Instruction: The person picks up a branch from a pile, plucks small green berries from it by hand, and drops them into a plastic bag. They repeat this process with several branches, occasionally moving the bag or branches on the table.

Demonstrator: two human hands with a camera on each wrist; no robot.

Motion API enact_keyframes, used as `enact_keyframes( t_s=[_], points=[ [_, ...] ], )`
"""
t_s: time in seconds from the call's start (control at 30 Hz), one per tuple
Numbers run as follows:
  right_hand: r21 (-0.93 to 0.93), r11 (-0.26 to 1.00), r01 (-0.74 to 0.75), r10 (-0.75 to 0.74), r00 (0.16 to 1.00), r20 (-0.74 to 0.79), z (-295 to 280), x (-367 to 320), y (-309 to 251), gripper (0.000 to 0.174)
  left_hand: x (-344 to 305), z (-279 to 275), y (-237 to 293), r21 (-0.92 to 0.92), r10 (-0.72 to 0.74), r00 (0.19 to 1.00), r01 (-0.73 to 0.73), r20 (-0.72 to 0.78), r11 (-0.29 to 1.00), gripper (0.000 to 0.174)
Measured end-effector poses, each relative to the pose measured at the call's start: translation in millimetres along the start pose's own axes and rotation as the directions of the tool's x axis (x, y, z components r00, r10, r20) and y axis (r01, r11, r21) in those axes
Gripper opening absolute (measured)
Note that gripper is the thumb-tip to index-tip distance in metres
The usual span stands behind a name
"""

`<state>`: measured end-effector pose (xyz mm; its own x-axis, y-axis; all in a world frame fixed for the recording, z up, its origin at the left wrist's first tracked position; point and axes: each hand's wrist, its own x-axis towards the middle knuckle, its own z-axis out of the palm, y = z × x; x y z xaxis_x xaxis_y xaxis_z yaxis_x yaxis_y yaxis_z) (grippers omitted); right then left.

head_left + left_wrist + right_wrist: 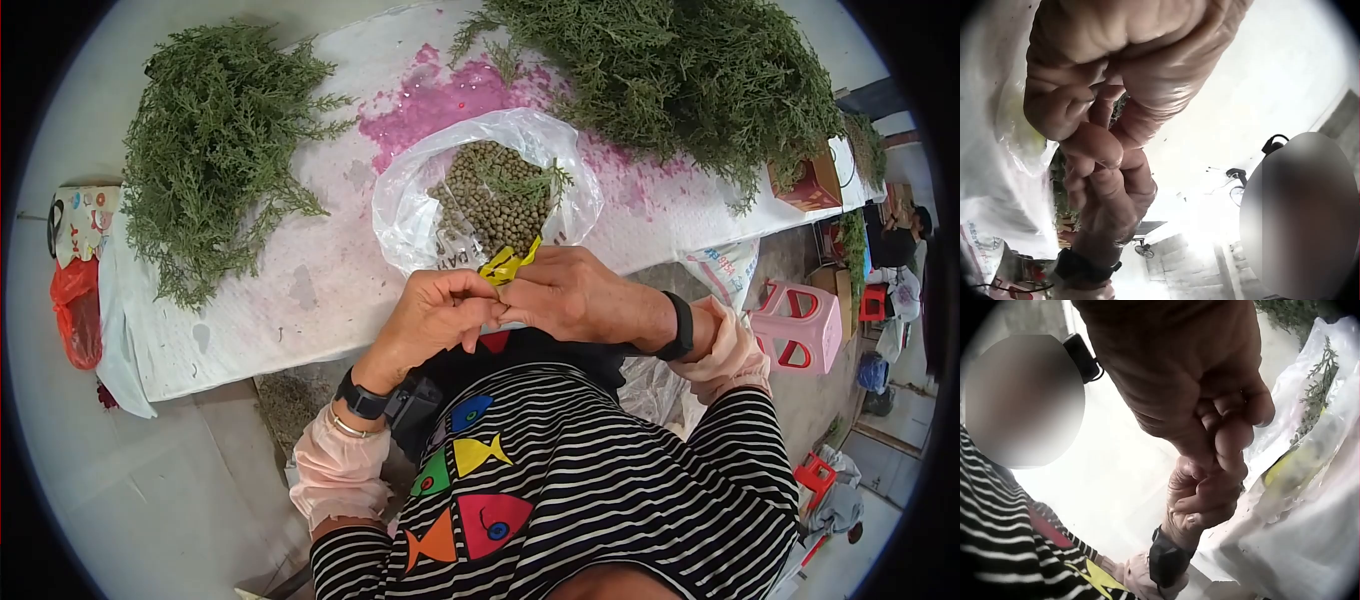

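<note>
In the head view my left hand [435, 310] and right hand [570, 295] meet at the near rim of a clear plastic bag [400, 215]. Thumbs and fingertips of both are bent in a close pinch, and the fingers hide what is between them; I cannot tell what it is. Inside the bag lie many round brownish-green pellets [490, 215] with a green sprig [530, 185] on top. Yellow printed plastic [510, 262] shows just beyond the fingertips. The left wrist view shows the curled fingers of the left hand [1085, 112] against the right hand [1110, 194].
Heaps of feathery green branches lie on the white-covered table [240, 345], one pile [215, 160] at left and a larger pile [680, 80] at right. Pink stain [440, 105] marks the cover. A pink stool [797, 328] and a cardboard box [810, 185] are to the right. A red bag [77, 310] hangs at left.
</note>
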<state>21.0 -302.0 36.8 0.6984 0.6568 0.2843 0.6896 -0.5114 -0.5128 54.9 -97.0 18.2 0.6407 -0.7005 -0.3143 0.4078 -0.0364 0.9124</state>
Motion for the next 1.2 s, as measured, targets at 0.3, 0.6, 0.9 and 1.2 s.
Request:
enact_keyframes(
  t_s=[0.3,0.6,0.9,1.2],
  points=[
    [0.635,0.743,-0.212,0.098,0.973,0.210,-17,11,0,0.016,-10,-3,11,-0.266,-0.194,0.959,0.245,0.206,0.932,0.010],
    [0.802,0.444,-0.399,0.139,0.915,0.378,-23,17,-4,0.007,-18,-2,15,-0.467,-0.130,0.951,0.254,0.282,0.847,0.011],
    [-0.264,0.964,-0.021,-0.082,0.925,-0.372,-11,42,49,0.025,6,-10,9,-0.320,0.123,0.976,-0.176,-0.178,0.931,0.016],
    [0.266,0.957,-0.115,0.141,0.987,-0.080,-22,35,11,0.030,11,-12,7,-0.337,0.109,0.988,-0.141,-0.113,0.931,0.015]
  ],
)
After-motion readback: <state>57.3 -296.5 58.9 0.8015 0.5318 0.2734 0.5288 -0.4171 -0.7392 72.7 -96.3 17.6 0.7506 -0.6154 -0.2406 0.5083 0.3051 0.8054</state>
